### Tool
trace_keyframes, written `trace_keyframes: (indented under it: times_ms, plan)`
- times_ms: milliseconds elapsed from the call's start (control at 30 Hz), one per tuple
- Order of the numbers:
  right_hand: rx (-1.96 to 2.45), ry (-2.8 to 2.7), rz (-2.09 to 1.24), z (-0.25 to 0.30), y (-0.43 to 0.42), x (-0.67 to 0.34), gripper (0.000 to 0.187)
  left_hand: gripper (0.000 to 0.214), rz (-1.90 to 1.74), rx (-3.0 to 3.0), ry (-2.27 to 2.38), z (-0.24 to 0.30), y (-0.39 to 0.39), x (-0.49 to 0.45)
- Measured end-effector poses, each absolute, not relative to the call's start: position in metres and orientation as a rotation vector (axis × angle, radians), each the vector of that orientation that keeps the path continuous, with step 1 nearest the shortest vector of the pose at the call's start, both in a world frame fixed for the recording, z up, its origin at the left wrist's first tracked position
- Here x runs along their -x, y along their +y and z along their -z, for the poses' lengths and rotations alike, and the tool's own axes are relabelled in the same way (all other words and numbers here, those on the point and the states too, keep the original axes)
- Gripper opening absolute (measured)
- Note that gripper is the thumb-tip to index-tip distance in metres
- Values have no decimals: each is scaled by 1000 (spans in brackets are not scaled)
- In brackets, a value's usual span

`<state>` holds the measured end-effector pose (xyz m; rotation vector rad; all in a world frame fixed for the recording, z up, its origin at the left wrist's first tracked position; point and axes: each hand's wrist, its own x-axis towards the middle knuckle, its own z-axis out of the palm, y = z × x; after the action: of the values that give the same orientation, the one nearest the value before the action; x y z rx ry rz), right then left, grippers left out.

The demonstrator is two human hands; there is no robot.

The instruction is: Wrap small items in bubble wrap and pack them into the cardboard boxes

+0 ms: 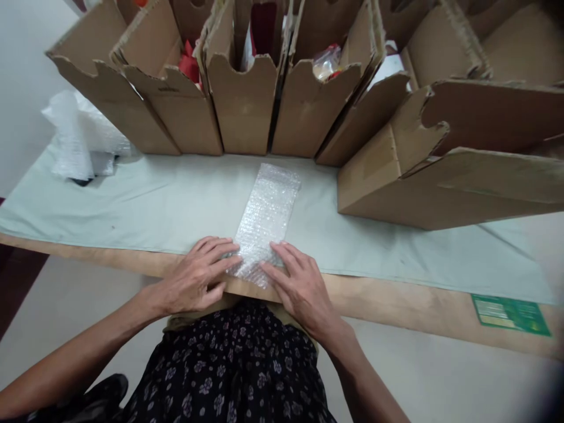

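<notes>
Clear bubble wrap (267, 220); pale green cloth (167, 202); brown cardboard boxes (242, 108)

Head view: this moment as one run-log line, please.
left hand: flat on bubble wrap strip, near end | right hand: flat on same end | strip: on green cloth at table edge | behind: cardboard bins

One bubble-wrap strip (267, 217). Two grips: one left grip (198, 276), one right grip (302, 288). One bubble-wrap heap (79, 138). One cloth (176, 205) on one surface (396, 305). One green label (511, 314). Five boxes in the row: first (110, 111), second (180, 117), third (242, 108), fourth (308, 111), fifth (361, 126). One large box (440, 188) at right. Those behind it are cut off, so cannot be counted.
</notes>
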<state>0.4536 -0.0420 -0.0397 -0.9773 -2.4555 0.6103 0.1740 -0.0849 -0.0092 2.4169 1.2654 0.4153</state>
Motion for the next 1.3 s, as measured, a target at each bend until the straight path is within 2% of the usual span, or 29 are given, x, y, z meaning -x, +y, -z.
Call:
trace_keyframes:
  times_ms: [100, 233, 333, 400, 467, 567, 700, 900, 1000, 1133, 1233, 1300]
  plan:
    - [968, -2354, -723, 40, -38, -444, 29, 68, -485, -2384, 1285, 12, -87, -173]
    - [1022, -1972, -1085, 29, -38, -439, 22, 75, -657, -2214, 1325, 6, -89, -178]
    - [1155, -1657, -1331, 23, -42, -442, 23, 50, -806, -2011, 1417, -1, -84, -191]
    - [1210, -1489, -1364, 23, -46, -447, 28, 36, -824, -1827, 1511, -3, -77, -202]
    - [1209, -1369, -1291, 24, -53, -453, 34, 35, -847, -1677, 1586, -2, -69, -212]
    - [1203, -1401, -1000, 20, -67, -461, 32, 46, -923, -1589, 1663, 6, -58, -221]
    - [1028, -1800, -580, 11, -72, -457, 37, 56, -895, -1561, 1801, 17, -50, -224]
    - [1120, -2335, -315, 29, -46, -434, 28, 51, -820, -1822, 1925, 25, -50, -222]
    - [1114, -2337, -319, 34, -40, -432, 21, 44, -946, -2044, 1952, 17, -63, -217]
    - [1060, -2314, -551, 24, -40, -435, 23, 41, -963, -2242, 1665, 1, -85, -216]
    - [1091, -2279, -707, 15, -38, -435, 24, 33, -942, -2168, 1592, 2, -87, -218]
    - [1125, -2217, -683, 12, -36, -436, 24, 31, -945, -2055, 1666, 11, -80, -219]
